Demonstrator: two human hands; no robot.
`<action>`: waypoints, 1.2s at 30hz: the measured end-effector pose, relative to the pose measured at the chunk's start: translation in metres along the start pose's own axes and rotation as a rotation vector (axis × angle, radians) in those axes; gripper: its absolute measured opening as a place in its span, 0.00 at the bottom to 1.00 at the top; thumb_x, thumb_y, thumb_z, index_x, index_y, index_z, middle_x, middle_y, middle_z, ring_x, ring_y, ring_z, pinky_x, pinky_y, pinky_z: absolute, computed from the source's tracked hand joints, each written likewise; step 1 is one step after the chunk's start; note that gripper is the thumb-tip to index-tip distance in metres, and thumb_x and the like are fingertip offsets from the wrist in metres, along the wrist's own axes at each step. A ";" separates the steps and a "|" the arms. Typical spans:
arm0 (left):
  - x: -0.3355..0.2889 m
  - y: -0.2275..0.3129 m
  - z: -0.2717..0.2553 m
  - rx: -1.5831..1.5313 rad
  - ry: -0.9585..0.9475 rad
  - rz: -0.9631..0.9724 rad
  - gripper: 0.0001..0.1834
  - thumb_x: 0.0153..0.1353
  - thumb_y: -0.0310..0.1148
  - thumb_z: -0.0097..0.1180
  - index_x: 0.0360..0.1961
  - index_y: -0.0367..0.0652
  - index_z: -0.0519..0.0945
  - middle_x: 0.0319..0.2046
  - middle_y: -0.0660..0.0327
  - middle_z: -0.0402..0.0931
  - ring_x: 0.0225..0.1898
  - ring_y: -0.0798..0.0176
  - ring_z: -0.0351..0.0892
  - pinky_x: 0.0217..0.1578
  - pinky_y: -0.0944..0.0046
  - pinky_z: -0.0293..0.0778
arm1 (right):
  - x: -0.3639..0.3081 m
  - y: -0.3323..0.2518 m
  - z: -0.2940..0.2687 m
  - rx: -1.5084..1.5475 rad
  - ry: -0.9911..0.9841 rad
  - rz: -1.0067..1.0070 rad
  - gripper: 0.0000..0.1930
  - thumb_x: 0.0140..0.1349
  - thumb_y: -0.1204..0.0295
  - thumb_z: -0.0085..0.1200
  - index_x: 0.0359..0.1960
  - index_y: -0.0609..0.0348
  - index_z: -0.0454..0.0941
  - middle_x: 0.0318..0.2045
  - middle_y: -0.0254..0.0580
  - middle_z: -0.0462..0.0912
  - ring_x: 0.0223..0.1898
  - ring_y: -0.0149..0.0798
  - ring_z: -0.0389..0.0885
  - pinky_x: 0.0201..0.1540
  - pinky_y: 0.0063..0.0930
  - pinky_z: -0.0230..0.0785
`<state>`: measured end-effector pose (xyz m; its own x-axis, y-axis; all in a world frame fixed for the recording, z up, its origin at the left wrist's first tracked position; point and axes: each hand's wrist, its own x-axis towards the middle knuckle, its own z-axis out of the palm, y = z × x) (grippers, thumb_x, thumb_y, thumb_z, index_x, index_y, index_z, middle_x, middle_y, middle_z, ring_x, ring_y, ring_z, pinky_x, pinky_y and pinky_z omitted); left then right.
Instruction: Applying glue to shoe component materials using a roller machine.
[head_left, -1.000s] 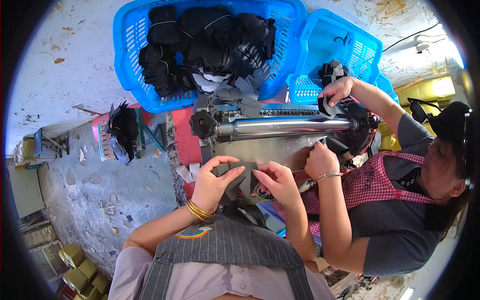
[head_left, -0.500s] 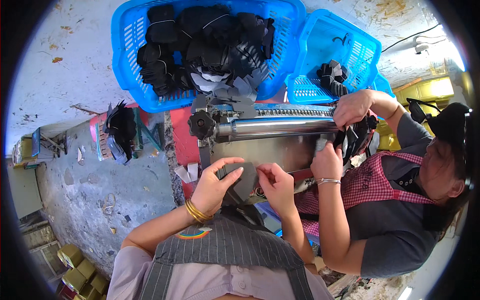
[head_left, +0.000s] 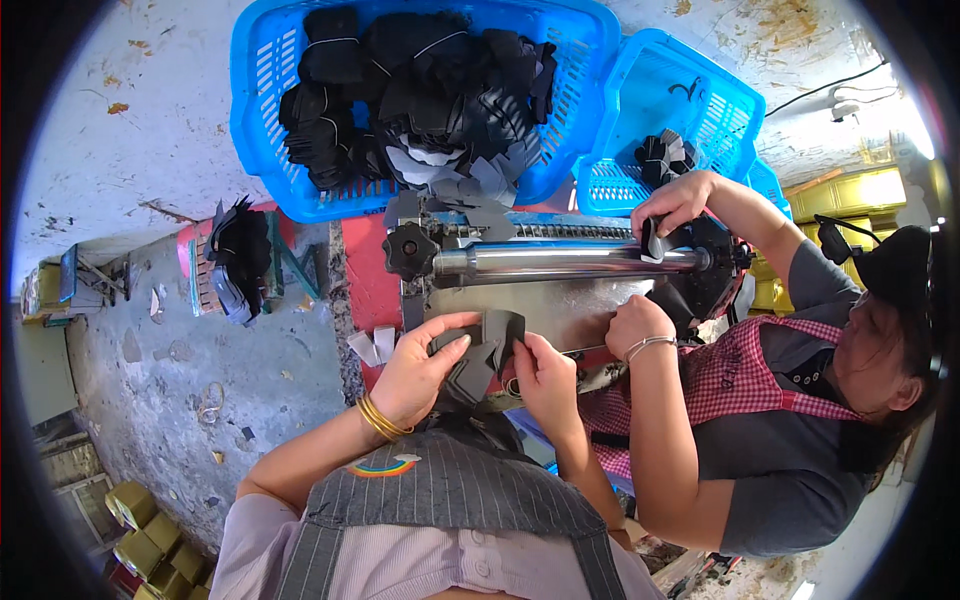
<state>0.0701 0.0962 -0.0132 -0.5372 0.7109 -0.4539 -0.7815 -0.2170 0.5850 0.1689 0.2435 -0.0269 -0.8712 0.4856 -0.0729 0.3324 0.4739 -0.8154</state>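
Note:
In front of my body I hold a small stack of dark grey cut material pieces [head_left: 470, 372]. My left hand [head_left: 412, 372], with gold bangles on the wrist, is closed around the stack's left side, thumb on top. The fingers of my right hand [head_left: 548, 385] pinch the right edge of the top piece, which bends up away from those beneath. Just beyond my hands lies a roller machine with a shiny metal roller [head_left: 570, 260], a black knob [head_left: 408, 251] and a metal plate [head_left: 540, 308].
A blue basket [head_left: 245, 120] full of bundled black pieces stands behind the machine, beside a second blue basket [head_left: 625, 90] with fewer pieces. At right, a co-worker's hand [head_left: 675, 205] holds a piece over the roller. More dark pieces [head_left: 238, 255] lie on a stool at left.
The top piece in my hands now bends upward, showing the pieces beneath. The co-worker's far hand has moved left and up over the roller with a piece; the nearer hand has shifted slightly left.

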 end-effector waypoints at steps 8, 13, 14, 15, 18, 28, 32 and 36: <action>0.002 -0.010 -0.016 0.329 0.067 0.118 0.13 0.62 0.22 0.44 0.48 0.33 0.71 0.42 0.56 0.75 0.42 0.68 0.76 0.45 0.68 0.73 | 0.009 0.017 -0.002 0.510 -0.030 0.153 0.14 0.61 0.82 0.43 0.49 0.61 0.63 0.22 0.38 0.76 0.21 0.26 0.72 0.23 0.14 0.62; -0.006 -0.003 -0.013 0.245 0.041 0.017 0.13 0.62 0.22 0.44 0.47 0.33 0.71 0.42 0.54 0.75 0.42 0.68 0.75 0.45 0.68 0.72 | 0.006 0.014 0.000 0.745 0.093 0.290 0.16 0.62 0.82 0.41 0.52 0.60 0.61 0.23 0.38 0.77 0.26 0.27 0.78 0.25 0.15 0.67; -0.007 -0.002 -0.013 0.221 0.039 -0.013 0.13 0.61 0.22 0.44 0.47 0.33 0.70 0.43 0.54 0.75 0.42 0.68 0.75 0.45 0.68 0.72 | 0.004 0.015 -0.002 0.708 0.096 0.272 0.15 0.62 0.82 0.40 0.51 0.60 0.61 0.22 0.38 0.77 0.27 0.28 0.79 0.26 0.16 0.68; -0.008 -0.003 -0.013 0.221 0.037 -0.016 0.13 0.61 0.22 0.44 0.47 0.33 0.70 0.43 0.54 0.75 0.42 0.68 0.75 0.45 0.68 0.72 | 0.002 0.017 -0.003 0.669 0.100 0.254 0.15 0.63 0.82 0.40 0.51 0.61 0.61 0.22 0.38 0.77 0.28 0.28 0.80 0.26 0.17 0.70; -0.006 -0.005 -0.013 0.213 0.036 -0.023 0.12 0.61 0.22 0.44 0.47 0.34 0.70 0.43 0.54 0.75 0.42 0.67 0.75 0.45 0.68 0.73 | -0.001 0.022 -0.003 0.504 0.073 0.225 0.13 0.63 0.81 0.40 0.49 0.61 0.63 0.23 0.38 0.77 0.27 0.29 0.80 0.26 0.18 0.70; -0.006 -0.011 -0.006 0.329 0.067 0.097 0.09 0.56 0.23 0.54 0.39 0.38 0.74 0.37 0.64 0.72 0.36 0.75 0.72 0.38 0.74 0.71 | 0.023 0.021 -0.005 0.526 0.072 0.210 0.04 0.62 0.83 0.38 0.35 0.62 0.66 0.26 0.36 0.74 0.28 0.26 0.75 0.29 0.19 0.71; -0.002 -0.009 0.000 0.250 0.095 0.024 0.11 0.53 0.23 0.59 0.37 0.39 0.74 0.31 0.65 0.75 0.33 0.73 0.74 0.36 0.72 0.72 | 0.033 0.027 0.001 0.831 0.181 0.183 0.04 0.61 0.82 0.38 0.36 0.64 0.66 0.36 0.42 0.73 0.35 0.29 0.74 0.32 0.23 0.75; 0.001 -0.008 -0.005 0.347 0.106 0.067 0.13 0.50 0.24 0.62 0.37 0.41 0.73 0.31 0.66 0.74 0.32 0.74 0.74 0.34 0.72 0.73 | 0.010 0.020 -0.016 0.828 0.038 0.482 0.08 0.60 0.81 0.40 0.41 0.65 0.64 0.35 0.47 0.75 0.29 0.36 0.80 0.30 0.27 0.76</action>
<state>0.0744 0.0952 -0.0218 -0.6273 0.6258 -0.4634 -0.5990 -0.0075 0.8007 0.1726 0.2703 -0.0349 -0.6900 0.5233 -0.5000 0.2787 -0.4455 -0.8508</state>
